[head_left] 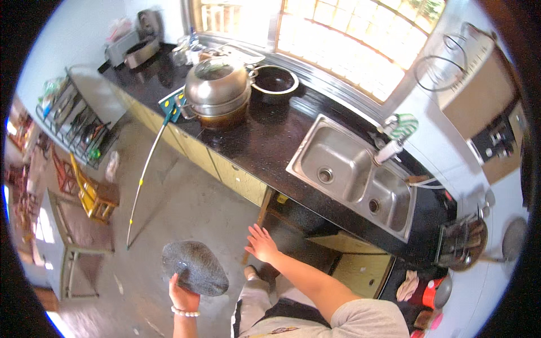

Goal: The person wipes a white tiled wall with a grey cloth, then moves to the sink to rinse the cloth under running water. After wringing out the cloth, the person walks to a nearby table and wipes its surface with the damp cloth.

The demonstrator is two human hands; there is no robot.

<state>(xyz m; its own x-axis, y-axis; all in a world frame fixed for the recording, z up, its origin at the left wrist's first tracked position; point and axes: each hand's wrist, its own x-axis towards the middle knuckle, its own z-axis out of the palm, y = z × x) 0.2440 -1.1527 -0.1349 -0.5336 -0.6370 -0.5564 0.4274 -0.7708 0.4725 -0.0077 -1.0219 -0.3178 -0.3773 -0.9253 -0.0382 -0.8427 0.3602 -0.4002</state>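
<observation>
Flat, oval, dark grey stone-like slab pinched at lower edge by closed left hand above concrete floor, well short of black counter; right hand spread open, empty; likely hazard: slab slipping from one-handed edge grip.

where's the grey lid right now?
In the head view the grey lid is at lower left, held by the left hand above the concrete floor, left of the open right hand.
</observation>
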